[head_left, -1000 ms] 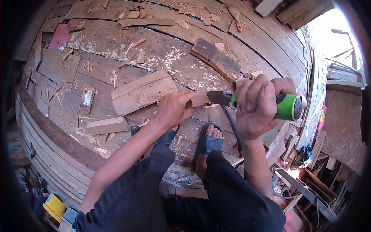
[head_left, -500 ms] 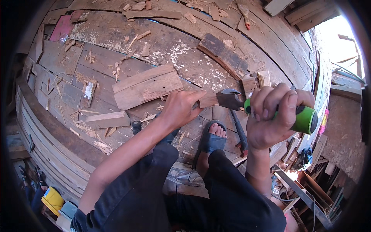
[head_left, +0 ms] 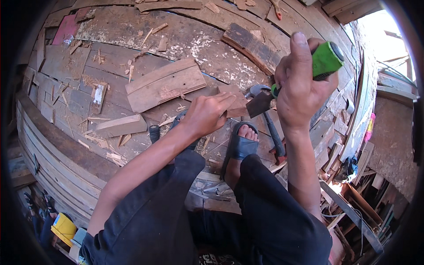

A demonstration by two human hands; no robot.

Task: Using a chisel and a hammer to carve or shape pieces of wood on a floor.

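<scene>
My left hand (head_left: 205, 115) is closed on a small wood block (head_left: 233, 100), its fingers lying over the block's left end. The block stands above the floorboards, in front of my sandalled foot (head_left: 244, 140). My right hand (head_left: 302, 81) is wrapped round the green-and-black handle of a broad-bladed hand tool (head_left: 259, 105). Its grey blade slants down to the left, just right of the block; I see a gap between them. Its handle end points up and to the right. Beneath the blade lies what looks like a hammer (head_left: 273, 132) with a dark handle and curved metal head.
A wide board piece (head_left: 165, 86) and a smaller wood wedge (head_left: 122, 126) lie left on the plank floor. A dark beam offcut (head_left: 247, 46) lies farther off, near a brush handle (head_left: 277, 9). Splinters are scattered about. Scrap timber (head_left: 353, 212) fills the lower right; a yellow container (head_left: 64, 227) stands lower left.
My right hand has risen with the tool, its handle end swinging upward and its blade tilting down. The left hand keeps its hold on the wood block, more of which shows.
</scene>
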